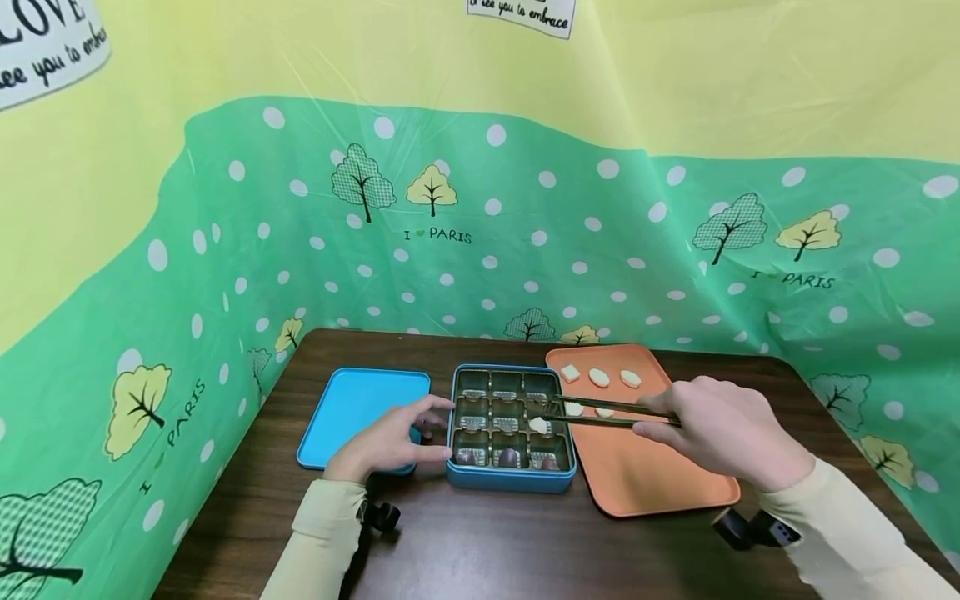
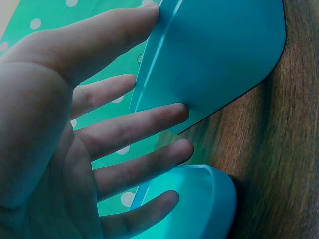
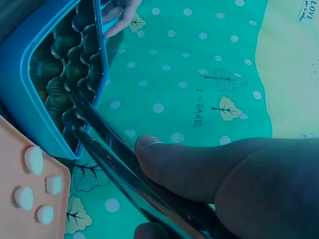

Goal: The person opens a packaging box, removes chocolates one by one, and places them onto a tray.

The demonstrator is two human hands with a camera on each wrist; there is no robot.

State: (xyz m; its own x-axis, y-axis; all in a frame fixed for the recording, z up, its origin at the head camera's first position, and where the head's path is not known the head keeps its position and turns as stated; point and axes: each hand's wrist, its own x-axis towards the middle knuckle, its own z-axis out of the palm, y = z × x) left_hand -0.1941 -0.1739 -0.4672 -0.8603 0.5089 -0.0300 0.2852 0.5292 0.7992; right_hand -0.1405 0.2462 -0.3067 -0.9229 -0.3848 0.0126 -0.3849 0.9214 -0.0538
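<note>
My right hand [image 1: 716, 429] grips a pair of dark metal tongs [image 3: 129, 174], whose serrated tips stand apart over the right side of a blue box [image 1: 510, 479]. The box holds a dark tray divided into several compartments. A small white piece [image 1: 538, 425] lies in the right compartment of the middle row, beside one tong tip. Dark brown pieces [image 1: 508, 457] sit in the front row. At the box's left wall my left hand [image 1: 390, 437] has its fingers spread, with thumb and fingertips right at the side [image 2: 219, 45].
An orange tray [image 1: 652, 483] lies right of the box, with several white pieces [image 1: 598, 377] toward its back. Left of the box is a blue lid [image 1: 360, 400], partly under my left hand. A patterned green and yellow cloth [image 1: 450, 275] hangs behind the brown table [image 1: 480, 542].
</note>
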